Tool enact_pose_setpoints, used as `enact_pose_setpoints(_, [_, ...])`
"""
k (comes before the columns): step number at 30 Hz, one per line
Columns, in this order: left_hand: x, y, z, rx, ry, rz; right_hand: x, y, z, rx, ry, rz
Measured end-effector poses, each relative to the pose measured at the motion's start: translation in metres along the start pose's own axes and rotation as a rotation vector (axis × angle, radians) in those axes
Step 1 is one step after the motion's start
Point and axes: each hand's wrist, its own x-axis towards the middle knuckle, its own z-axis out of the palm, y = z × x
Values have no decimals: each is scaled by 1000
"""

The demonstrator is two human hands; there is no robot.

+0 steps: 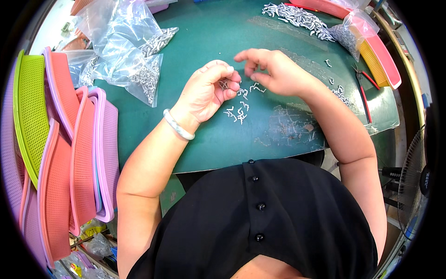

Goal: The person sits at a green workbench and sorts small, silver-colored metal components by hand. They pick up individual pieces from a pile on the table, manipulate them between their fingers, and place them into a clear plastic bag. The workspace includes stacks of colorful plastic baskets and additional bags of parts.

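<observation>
My left hand (206,90), with a pale bangle (178,124) at its wrist, is raised over the green table, its palm turned up and inward. Its fingers curl around small silver metal pieces (224,84), whose exact kind is too small to tell. Just to its right hovers my right hand (274,72), fingers bent and apart, with nothing visible in them. Below and between the hands, several small bent silver links (240,114) lie scattered on the tabletop (209,149).
Clear bags of silver parts (144,76) lie at the far left, beside stacked plastic baskets (60,186). A heap of curved silver pieces (302,21) sits far right. Red-handled pliers (364,93) lie near more small links (341,95), by a yellow basket (375,60). A fan (411,181) stands right.
</observation>
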Motion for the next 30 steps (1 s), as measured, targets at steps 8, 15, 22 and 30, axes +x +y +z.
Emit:
enact_pose_setpoints(8, [-1, 3, -4, -79, -13, -8, -2, 3, -4, -222, -138, -61])
enact_pose_setpoints(15, [0, -1, 1, 184, 47, -119, -1, -4, -6, 43, -95, 13])
enact_pose_setpoints(22, [-4, -2, 9, 284, 56, -168, -2, -11, -1, 161, 22, -100])
enact_pose_setpoints(30, [-4, 1, 7, 165, 71, -187, -1, -10, 0, 119, 129, -221])
